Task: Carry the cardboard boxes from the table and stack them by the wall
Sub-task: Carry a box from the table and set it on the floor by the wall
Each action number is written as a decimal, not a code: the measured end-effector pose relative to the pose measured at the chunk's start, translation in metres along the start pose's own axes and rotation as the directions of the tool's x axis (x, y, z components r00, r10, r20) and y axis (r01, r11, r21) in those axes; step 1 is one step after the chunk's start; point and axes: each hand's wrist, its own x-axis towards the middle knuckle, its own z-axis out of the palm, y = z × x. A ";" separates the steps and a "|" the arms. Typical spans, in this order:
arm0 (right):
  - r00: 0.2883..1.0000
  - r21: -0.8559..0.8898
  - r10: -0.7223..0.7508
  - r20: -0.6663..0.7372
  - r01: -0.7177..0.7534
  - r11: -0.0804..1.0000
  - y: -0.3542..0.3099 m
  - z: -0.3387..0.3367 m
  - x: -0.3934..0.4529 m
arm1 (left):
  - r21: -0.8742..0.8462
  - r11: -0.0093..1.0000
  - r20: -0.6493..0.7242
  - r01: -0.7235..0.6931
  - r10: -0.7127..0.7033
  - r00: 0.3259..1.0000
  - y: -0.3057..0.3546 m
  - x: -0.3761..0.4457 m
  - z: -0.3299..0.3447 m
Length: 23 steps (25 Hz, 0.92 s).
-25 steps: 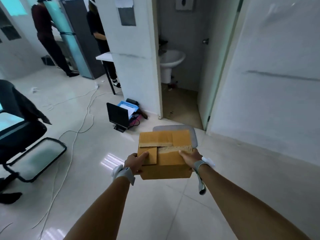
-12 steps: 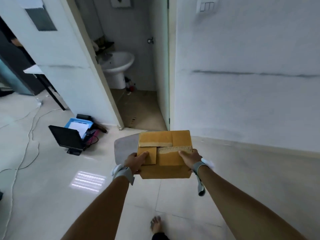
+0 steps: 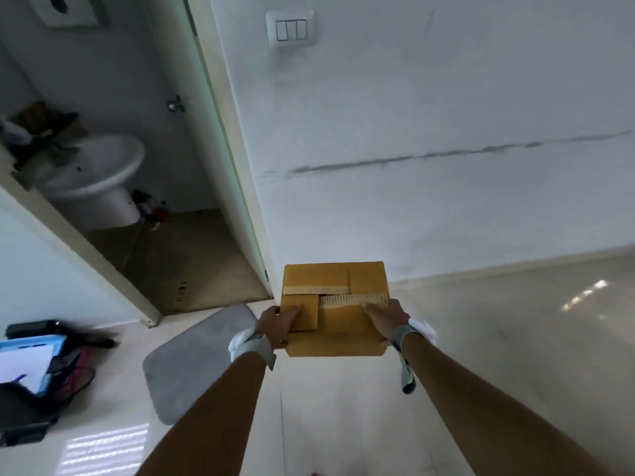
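A small brown cardboard box (image 3: pixel 338 317) with folded, partly torn top flaps is held out in front of me above the floor. My left hand (image 3: pixel 275 322) grips its left side, thumb on the top flap. On the right side my right hand (image 3: pixel 386 321) holds it the same way. Both wrists wear grey straps. Straight ahead stands a white wall (image 3: pixel 446 166) with a dark horizontal scuff, meeting the pale tiled floor (image 3: pixel 498 321) just beyond the box.
A grey mat (image 3: pixel 192 359) lies on the floor at lower left. Left of the wall is an open bathroom doorway (image 3: pixel 192 255) with a sink (image 3: pixel 92 173). A blue tray with papers and cables (image 3: pixel 37 359) sits at far left. A light switch (image 3: pixel 291 29) is on the wall.
The view has swung right and moved closer to the white wall. The doorway and mat have shifted left. Both hands keep the same hold on the box.
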 end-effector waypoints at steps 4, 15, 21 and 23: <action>0.996 0.019 0.069 -0.060 -0.068 0.998 0.003 -0.035 0.042 | 0.043 0.999 0.066 0.011 -0.014 0.998 0.043 0.047 0.040; 0.994 -0.003 0.106 0.003 -0.106 0.994 0.056 -0.177 0.207 | 0.036 0.994 0.046 0.103 -0.104 0.993 0.135 0.120 0.223; 0.998 -0.038 0.049 0.044 -0.047 0.998 0.062 -0.241 0.277 | 0.026 0.989 0.024 0.144 -0.144 0.989 0.181 0.145 0.298; 0.996 -0.022 0.061 0.058 -0.060 0.998 0.065 -0.249 0.302 | 0.016 0.987 0.016 0.162 -0.162 0.987 0.190 0.164 0.314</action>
